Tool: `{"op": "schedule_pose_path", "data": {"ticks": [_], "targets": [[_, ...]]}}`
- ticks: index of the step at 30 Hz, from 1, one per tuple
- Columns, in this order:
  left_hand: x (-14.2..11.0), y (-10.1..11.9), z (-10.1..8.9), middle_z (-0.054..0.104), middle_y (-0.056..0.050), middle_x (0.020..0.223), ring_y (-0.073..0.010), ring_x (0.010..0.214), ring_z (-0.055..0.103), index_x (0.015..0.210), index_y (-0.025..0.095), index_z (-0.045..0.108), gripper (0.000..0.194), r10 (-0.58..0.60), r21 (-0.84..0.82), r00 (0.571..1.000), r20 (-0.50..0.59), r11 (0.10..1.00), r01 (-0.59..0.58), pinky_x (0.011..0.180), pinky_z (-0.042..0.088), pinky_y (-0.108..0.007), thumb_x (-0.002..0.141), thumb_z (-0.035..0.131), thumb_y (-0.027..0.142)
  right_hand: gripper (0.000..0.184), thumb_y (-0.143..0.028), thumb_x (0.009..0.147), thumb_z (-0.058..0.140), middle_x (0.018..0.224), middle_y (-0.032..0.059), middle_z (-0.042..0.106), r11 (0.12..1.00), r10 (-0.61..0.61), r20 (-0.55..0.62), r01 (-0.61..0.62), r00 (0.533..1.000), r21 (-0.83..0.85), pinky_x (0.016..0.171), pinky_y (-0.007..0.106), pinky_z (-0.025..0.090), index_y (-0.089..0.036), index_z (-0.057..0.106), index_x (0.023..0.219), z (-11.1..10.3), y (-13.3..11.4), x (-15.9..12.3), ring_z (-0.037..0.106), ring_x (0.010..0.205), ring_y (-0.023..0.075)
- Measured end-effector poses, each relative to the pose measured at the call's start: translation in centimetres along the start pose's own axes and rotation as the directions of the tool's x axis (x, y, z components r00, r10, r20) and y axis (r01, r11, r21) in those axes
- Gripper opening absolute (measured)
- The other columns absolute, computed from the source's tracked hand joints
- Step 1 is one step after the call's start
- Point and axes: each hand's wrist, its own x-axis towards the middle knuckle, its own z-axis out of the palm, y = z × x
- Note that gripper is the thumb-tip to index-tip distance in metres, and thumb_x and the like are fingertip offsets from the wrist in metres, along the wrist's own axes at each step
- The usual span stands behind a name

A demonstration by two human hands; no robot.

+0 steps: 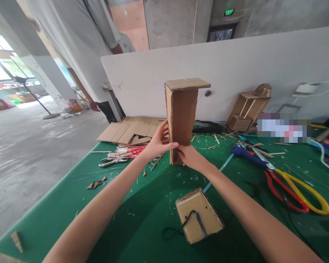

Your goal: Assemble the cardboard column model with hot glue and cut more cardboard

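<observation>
A tall, narrow cardboard box structure (184,113) stands upright on the green table (142,226), with a flat cardboard flap jutting right from its top. My left hand (160,142) grips its left side, thumb across the front and fingers behind the edge. Low on the front, my right hand (190,157) holds the box near its base, its fingertips partly hidden. Closer to me lies a small cardboard box (200,215) with a black cord (190,217) passing through holes in its face.
Large scissors (293,186) with red and yellow handles and a blue glue gun (248,155) lie right. Pliers (113,160) and cardboard sheets (126,129) lie left. Another cardboard model (246,109) stands by the white board (153,73). A person (74,47) stands behind.
</observation>
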Motion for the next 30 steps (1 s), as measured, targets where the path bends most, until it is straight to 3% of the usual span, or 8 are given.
{"op": "schedule_pose_path", "data": {"ticks": [7,16,30], "targets": [[0.15,-0.03,-0.04,0.04,-0.01,0.147,-0.0322,0.134,0.04,0.145,0.035,0.027,0.089,0.029,-0.011,0.999,0.019,1.0,-0.029,0.098,0.05,-0.048,0.071,0.077,0.036,0.025,-0.017,0.093,0.036,0.096,0.0099,0.063,0.999,0.023,0.01,-0.023,1.0,0.033,0.042,0.018,0.047,-0.015,0.059,0.103,-0.16,0.35,0.1,0.06,0.059,0.0111],[0.17,-0.11,-0.11,0.037,-0.012,0.151,-0.0338,0.138,0.037,0.146,0.029,0.029,0.09,0.001,-0.051,1.0,0.005,0.999,-0.001,0.104,0.045,-0.05,0.071,0.077,0.04,0.023,-0.018,0.093,0.037,0.085,0.0058,0.063,0.997,0.039,0.036,-0.041,0.999,0.061,0.041,0.017,0.046,-0.016,0.059,0.1,-0.09,0.71,0.04,0.06,0.056,0.0102],[0.19,-0.4,-0.34,0.034,-0.011,0.153,-0.0342,0.14,0.034,0.15,0.033,0.021,0.095,0.007,-0.056,0.999,0.045,0.998,-0.004,0.106,0.043,-0.054,0.072,0.076,0.039,0.017,-0.019,0.09,0.04,0.082,0.005,0.062,0.997,0.029,0.053,-0.033,0.998,0.075,0.04,0.017,0.047,-0.017,0.056,0.089,-0.31,0.58,-0.01,0.063,0.062,0.0125]]}}
